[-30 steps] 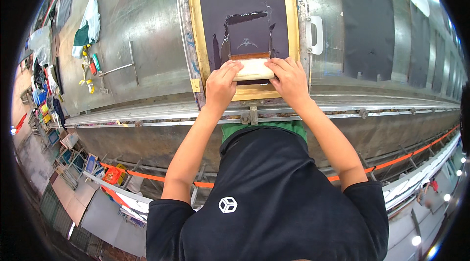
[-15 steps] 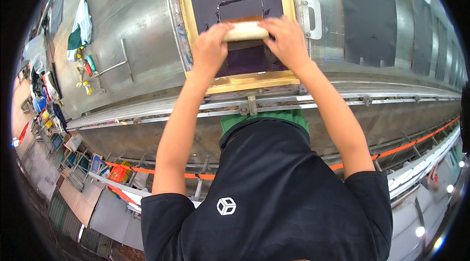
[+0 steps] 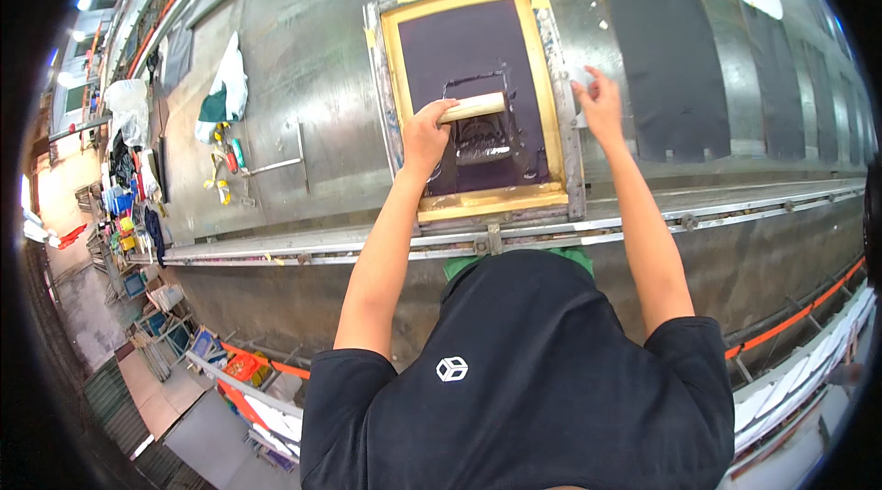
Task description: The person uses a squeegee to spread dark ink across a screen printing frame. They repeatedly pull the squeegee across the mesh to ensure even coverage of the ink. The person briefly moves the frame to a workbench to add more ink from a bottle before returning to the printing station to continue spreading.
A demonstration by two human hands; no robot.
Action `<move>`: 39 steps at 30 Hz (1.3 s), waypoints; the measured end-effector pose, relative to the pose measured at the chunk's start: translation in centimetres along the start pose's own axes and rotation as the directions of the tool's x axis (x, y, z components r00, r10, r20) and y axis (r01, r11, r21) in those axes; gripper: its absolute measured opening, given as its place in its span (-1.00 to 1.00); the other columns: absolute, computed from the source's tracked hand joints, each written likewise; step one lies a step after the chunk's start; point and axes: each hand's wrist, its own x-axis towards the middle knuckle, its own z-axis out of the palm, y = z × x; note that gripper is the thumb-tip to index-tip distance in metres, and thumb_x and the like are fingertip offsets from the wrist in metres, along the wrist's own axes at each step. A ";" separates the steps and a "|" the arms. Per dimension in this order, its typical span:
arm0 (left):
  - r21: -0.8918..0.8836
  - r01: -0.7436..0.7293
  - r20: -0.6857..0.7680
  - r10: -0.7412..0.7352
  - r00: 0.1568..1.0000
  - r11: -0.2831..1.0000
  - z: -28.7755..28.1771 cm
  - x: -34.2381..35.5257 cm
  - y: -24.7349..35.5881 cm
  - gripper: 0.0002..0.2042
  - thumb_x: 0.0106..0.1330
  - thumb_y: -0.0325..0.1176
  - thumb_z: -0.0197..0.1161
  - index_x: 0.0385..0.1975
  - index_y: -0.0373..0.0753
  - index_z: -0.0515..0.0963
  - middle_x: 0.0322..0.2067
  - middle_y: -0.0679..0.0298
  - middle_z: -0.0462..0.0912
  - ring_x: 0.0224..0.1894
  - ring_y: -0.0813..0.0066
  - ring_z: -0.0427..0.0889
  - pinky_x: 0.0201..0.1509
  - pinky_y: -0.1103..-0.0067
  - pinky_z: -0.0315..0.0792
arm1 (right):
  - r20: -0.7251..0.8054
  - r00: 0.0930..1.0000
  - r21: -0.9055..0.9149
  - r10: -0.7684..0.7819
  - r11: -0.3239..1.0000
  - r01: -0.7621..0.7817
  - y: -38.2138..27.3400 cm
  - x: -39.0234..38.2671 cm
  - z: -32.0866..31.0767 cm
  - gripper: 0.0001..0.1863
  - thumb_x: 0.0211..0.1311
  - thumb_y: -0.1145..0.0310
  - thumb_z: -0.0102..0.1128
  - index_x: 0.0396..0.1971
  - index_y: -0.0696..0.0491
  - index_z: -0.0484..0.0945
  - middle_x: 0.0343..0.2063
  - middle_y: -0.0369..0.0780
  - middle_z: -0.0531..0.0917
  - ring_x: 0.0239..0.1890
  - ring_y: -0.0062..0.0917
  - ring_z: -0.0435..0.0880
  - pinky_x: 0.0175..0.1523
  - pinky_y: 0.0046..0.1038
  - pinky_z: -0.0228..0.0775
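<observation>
My left hand (image 3: 430, 130) grips one end of a squeegee's pale wooden handle (image 3: 478, 105), which lies across a yellow-edged screen frame (image 3: 559, 192) with dark mesh (image 3: 450, 35). Glossy dark ink (image 3: 482, 148) surrounds a rectangular patch beneath the squeegee. My right hand (image 3: 597, 100) is off the squeegee, raised beside the frame's right side with fingers apart and slightly bent, over a white handle (image 3: 578, 120) that it partly hides.
A long metal table (image 3: 312, 22) carries dark sheets (image 3: 663, 67) on the right and a green-and-white cloth with small tools (image 3: 230, 86) on the left. A metal rail (image 3: 634, 229) runs along the near edge, with an orange strip (image 3: 776, 329) below. Cluttered shelving (image 3: 165, 315) stands at lower left.
My right hand has let go of the squeegee and moved right to the frame's side. My left hand still holds it. The view has shifted, showing more of the frame's top.
</observation>
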 end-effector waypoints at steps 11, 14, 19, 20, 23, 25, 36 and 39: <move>0.154 -0.111 -0.062 0.121 0.991 0.982 3.1 -10.9 2.0 -0.52 0.03 -0.75 0.21 -0.03 -0.16 0.68 0.09 0.21 0.71 0.27 0.24 0.61 0.20 0.35 0.53 | 0.082 0.970 0.348 0.230 0.905 -0.244 -1.4 2.1 2.1 -0.74 0.51 0.14 0.16 -0.05 0.00 0.65 -0.62 -0.38 0.45 -0.54 -0.69 0.36 -0.41 -0.47 0.22; 0.152 -0.172 -0.045 0.180 0.983 0.973 2.4 -16.4 2.7 -0.48 0.02 -0.74 0.19 0.03 -0.17 0.67 0.12 0.23 0.70 0.29 0.23 0.60 0.19 0.36 0.52 | 0.109 0.962 0.438 0.250 0.857 -0.272 -3.7 1.8 0.5 -0.74 0.54 0.13 0.14 -0.06 -0.02 0.66 -0.64 -0.43 0.40 -0.57 -0.75 0.30 -0.47 -0.54 0.14; -0.132 0.054 -0.215 -0.082 0.973 0.990 -1.7 -19.5 1.8 -0.60 0.09 -0.62 0.36 -0.02 -0.20 0.68 0.19 0.17 0.66 0.33 0.17 0.56 0.30 0.28 0.41 | 0.194 0.954 0.561 0.230 0.772 -0.300 -10.3 0.5 -4.1 -0.73 0.57 0.11 0.11 -0.02 -0.03 0.64 -0.63 -0.49 0.34 -0.61 -0.85 0.22 -0.54 -0.68 -0.01; -0.185 0.086 -0.318 -0.142 0.937 0.979 -2.6 -19.1 0.8 -0.68 0.14 -0.54 0.45 -0.06 -0.25 0.71 0.21 0.05 0.64 0.31 0.12 0.58 0.37 0.32 0.40 | 0.197 0.957 0.580 0.214 0.761 -0.290 -11.8 -0.1 -5.1 -0.72 0.57 0.11 0.11 -0.01 -0.03 0.63 -0.64 -0.50 0.33 -0.61 -0.85 0.21 -0.55 -0.69 -0.03; -0.751 0.366 0.000 -0.555 0.832 0.550 -5.8 -18.6 -4.3 -0.67 0.27 -0.37 0.47 -0.02 -0.38 0.67 0.24 0.11 0.60 0.26 0.35 0.55 0.33 0.40 0.36 | 0.193 0.970 0.607 0.145 0.759 -0.234 -16.9 -1.4 -6.5 -0.70 0.58 0.10 0.10 0.00 -0.01 0.62 -0.63 -0.51 0.30 -0.62 -0.85 0.18 -0.54 -0.70 -0.05; -0.908 0.377 0.216 -0.568 0.794 0.182 -7.0 -18.1 -7.9 -0.62 0.30 -0.31 0.48 0.00 -0.42 0.64 0.13 0.16 0.65 0.14 0.48 0.57 0.27 0.46 0.37 | 0.162 0.983 0.611 0.081 0.774 -0.164 -20.9 -2.5 -6.8 -0.70 0.58 0.10 0.10 0.01 0.00 0.62 -0.63 -0.51 0.28 -0.62 -0.85 0.15 -0.53 -0.69 -0.07; -0.993 -0.018 -0.067 -0.431 0.900 0.116 -35.9 -27.1 -12.5 -0.65 0.35 -0.34 0.44 0.03 -0.40 0.59 -0.12 0.19 0.74 -0.15 0.52 0.72 -0.04 0.55 0.61 | 0.023 1.000 0.732 0.003 0.681 -0.018 -42.9 -17.6 -0.9 -0.64 0.57 0.20 0.10 0.20 0.05 0.54 -0.62 -0.48 0.18 -0.65 -0.81 0.08 -0.54 -0.64 -0.11; -0.989 -0.093 -0.137 -0.508 0.850 0.112 -43.3 -32.0 -12.0 -0.64 0.32 -0.34 0.47 0.03 -0.35 0.59 -0.13 0.24 0.73 -0.16 0.54 0.71 -0.02 0.57 0.60 | 0.095 0.995 0.741 -0.012 0.669 -0.063 -48.4 -20.0 3.7 -0.65 0.57 0.20 0.11 0.19 0.05 0.53 -0.63 -0.49 0.16 -0.67 -0.82 0.06 -0.55 -0.64 -0.11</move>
